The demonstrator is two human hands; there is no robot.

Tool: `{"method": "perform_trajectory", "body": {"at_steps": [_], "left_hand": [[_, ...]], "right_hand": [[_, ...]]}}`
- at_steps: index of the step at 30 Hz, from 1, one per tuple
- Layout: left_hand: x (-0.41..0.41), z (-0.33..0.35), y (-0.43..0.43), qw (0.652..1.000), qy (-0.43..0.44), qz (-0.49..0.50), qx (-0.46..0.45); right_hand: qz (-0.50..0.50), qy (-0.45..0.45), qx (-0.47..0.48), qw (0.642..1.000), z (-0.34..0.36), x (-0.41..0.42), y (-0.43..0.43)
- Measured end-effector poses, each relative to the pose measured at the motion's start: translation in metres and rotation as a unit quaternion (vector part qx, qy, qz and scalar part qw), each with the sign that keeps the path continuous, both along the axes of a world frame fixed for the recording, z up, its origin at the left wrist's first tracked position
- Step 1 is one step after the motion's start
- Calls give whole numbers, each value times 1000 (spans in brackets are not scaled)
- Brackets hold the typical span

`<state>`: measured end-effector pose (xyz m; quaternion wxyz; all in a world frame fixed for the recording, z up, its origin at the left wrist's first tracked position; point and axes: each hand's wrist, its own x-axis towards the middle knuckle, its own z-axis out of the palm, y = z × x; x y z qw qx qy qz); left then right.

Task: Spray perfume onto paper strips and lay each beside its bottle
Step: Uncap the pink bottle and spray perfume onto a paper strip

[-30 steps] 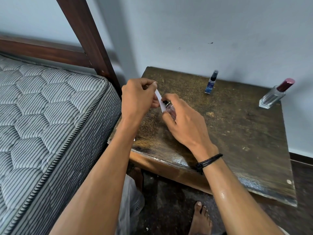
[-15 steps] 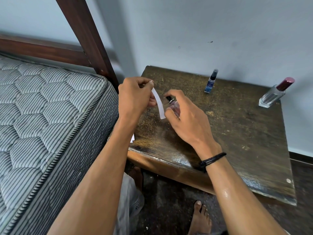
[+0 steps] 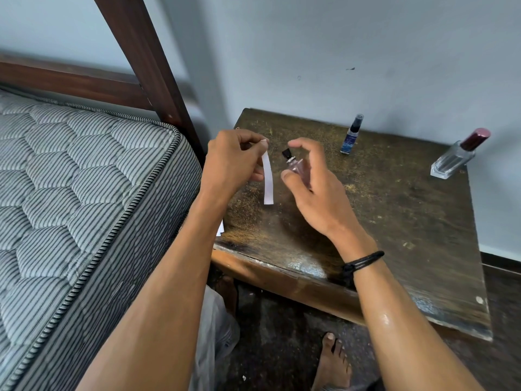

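1. The paper strip (image 3: 267,182) is being pinched by its top end between the thumb and forefinger of the left hand (image 3: 234,162). It is hanging over the left part of the surface (image 3: 408,221), with its long axis running nearly straight up and down and its lower end free.
2. Just to the right of the strip, and apart from it, a small pink bottle (image 3: 298,167) is being gripped by the curled fingers and thumb of the right hand (image 3: 315,187). Its black nozzle is being tilted up and to the left, towards the strip's upper half. The forefinger is being held arched above the nozzle and is not seen pressing on it.
3. The coming spray is judged to turn on this line-up. The strip is lying to the left of the nozzle with its flat face towards it, and the right hand is the nearer one to the pump.
4. Further right, near the wall, a slim blue bottle (image 3: 351,135) is being left standing upright. Its label is too small to be read.
5. At the far right, a clear bottle with a dark red cap (image 3: 456,156) is being left standing. No writing is being made out on it, and no strip is lying beside either standing bottle.
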<state>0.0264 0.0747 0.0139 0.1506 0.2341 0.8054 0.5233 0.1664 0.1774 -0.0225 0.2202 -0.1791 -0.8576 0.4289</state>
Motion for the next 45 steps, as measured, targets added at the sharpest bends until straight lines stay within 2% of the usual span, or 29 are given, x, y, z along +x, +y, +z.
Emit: {"method": "perform_trajectory", "body": {"at_steps": [5,12,31,45], "left_hand": [[5,-4,3,996,2,-63,-59],[3,-15,6,991,-7,-101,-93],[1,-22,8,987,-2,-120,-108],[1,-23,4,977,66,-102,-177]], "right_hand": [[-40,51,-167,984,6,-1,4],[-62,75,-248,964,12,-2,8],[-74,50,-269,959,16,-3,10],[-69,47,-267,960,17,-4,10]]}}
